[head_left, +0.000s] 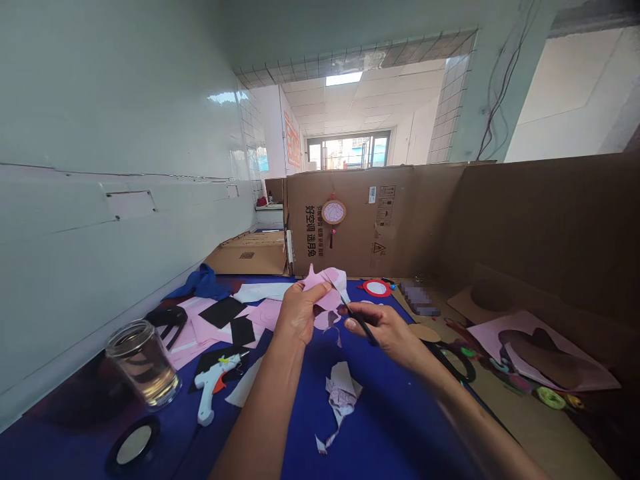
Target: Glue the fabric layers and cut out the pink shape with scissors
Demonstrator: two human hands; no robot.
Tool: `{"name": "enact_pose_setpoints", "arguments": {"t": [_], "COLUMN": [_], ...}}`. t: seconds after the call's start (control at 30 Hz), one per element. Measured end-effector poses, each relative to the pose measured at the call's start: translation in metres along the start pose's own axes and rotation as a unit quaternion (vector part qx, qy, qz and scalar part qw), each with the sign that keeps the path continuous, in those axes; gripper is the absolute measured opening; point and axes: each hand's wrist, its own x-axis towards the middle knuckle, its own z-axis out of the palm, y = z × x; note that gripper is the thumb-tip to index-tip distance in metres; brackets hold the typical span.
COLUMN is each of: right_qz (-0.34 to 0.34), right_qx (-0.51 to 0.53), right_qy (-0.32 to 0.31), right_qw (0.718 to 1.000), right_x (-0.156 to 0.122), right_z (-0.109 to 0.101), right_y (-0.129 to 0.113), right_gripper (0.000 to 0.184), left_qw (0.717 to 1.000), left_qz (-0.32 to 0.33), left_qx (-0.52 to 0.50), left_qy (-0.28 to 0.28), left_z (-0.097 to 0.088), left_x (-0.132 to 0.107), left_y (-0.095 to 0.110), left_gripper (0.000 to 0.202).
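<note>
My left hand [303,310] pinches a piece of pink paper [327,298] above the middle of the blue table. Its far right part shows a white side. In my right hand [377,327] is a pair of black-handled scissors [363,321], whose blades point up and to the left against the paper. Just below the held piece are a pink paper shape and a thin offcut [338,338]. Nearer to me lies a crumpled heap of paper scraps [343,393] with a long curled strip.
Pink sheets [195,337], black squares [243,331], a white glue gun [215,387], a glass jar of liquid [145,367] and its lid [133,445] lie left. A red-rimmed disc [377,288] and tape rolls [455,363] sit right. A cardboard wall [420,220] stands behind.
</note>
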Motion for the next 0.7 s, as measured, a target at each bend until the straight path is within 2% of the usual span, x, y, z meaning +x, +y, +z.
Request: {"name": "enact_pose_setpoints", "arguments": {"t": [0.17,0.33,0.57,0.7], "right_qz": [0.017,0.049,0.067,0.069], "right_qx": [0.015,0.061,0.046,0.038], "right_qy": [-0.006,-0.056,-0.078,-0.091], "right_qw": [1.0,0.995,0.994,0.993], "right_x": [-0.001,-0.006,-0.015,-0.017], "right_z": [-0.007,-0.021,-0.028,-0.029], "right_y": [0.001,-0.008,-0.022,-0.023], "right_gripper": [0.043,0.043,0.044,0.042], "left_qw": [0.999,0.997,0.985,0.974], "left_qz": [-0.012,-0.014,-0.036,-0.021], "left_qx": [0.002,0.017,0.121,0.179], "left_qy": [-0.044,-0.077,-0.117,-0.135], "left_z": [-0.002,-0.015,-0.024,-0.027], "left_x": [-0.002,0.0,-0.003,-0.004], "left_y": [0.004,0.017,0.025,0.024], "left_gripper": [0.04,0.044,0.043,0.038]}}
